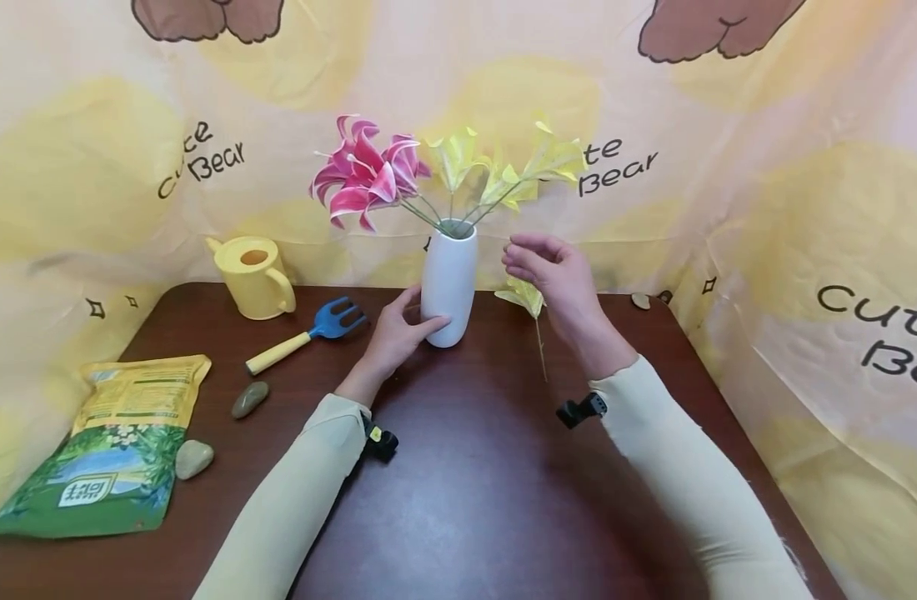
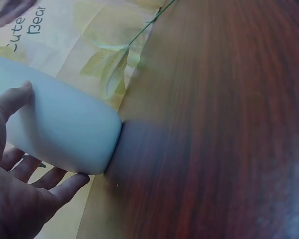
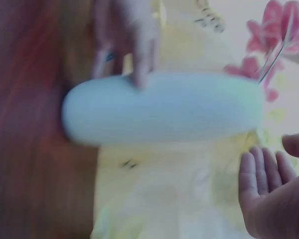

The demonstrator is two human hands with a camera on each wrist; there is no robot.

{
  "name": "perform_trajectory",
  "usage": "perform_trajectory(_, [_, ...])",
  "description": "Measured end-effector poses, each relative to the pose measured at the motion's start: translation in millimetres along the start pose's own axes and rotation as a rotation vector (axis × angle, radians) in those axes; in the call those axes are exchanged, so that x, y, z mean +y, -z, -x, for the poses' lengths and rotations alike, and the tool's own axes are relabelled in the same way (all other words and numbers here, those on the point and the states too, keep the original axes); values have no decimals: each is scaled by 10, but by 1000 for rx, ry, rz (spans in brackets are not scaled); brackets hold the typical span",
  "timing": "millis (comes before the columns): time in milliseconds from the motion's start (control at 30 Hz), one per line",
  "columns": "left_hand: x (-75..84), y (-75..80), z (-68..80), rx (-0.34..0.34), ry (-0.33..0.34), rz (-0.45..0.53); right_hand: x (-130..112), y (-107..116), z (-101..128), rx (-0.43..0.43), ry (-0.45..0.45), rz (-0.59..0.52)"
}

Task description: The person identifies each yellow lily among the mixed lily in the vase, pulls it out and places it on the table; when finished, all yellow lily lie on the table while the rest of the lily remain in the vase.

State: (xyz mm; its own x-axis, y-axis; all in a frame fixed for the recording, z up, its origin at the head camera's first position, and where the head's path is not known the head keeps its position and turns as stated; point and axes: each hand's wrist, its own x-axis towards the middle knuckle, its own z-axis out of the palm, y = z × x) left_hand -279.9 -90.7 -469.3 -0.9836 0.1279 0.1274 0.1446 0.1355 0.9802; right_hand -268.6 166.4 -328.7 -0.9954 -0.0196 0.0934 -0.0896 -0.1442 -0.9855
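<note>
Dark wood table (image 1: 466, 500), left hand (image 1: 393, 333) grip around white vase (image 1: 449, 283), right hand (image 1: 552, 275) relaxed beside it, watering can (image 1: 254, 277), rake (image 1: 308, 333) nearby.

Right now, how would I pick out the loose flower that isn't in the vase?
Start at the white vase standing mid-table, which the left hand holds at its base. Just to its right, beneath the raised right hand, a single yellow flower lies on the dark wooden table. Unlike the pink and yellow blooms standing in the vase, it lies flat, its thin stem pointing toward the camera.
</note>
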Motion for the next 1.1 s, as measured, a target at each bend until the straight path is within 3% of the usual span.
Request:
perform_trajectory(233, [-17, 5, -19, 6, 8, -18, 5, -403, -183, 115, 95, -202])
perform_trajectory(733, [11, 2, -4, 1, 22, -32, 168, -649, -400, 199, 114, -280])
perform_trajectory(1100, [-4, 0, -9, -6, 28, -14, 179, -677, -428, 231, 147, -215])
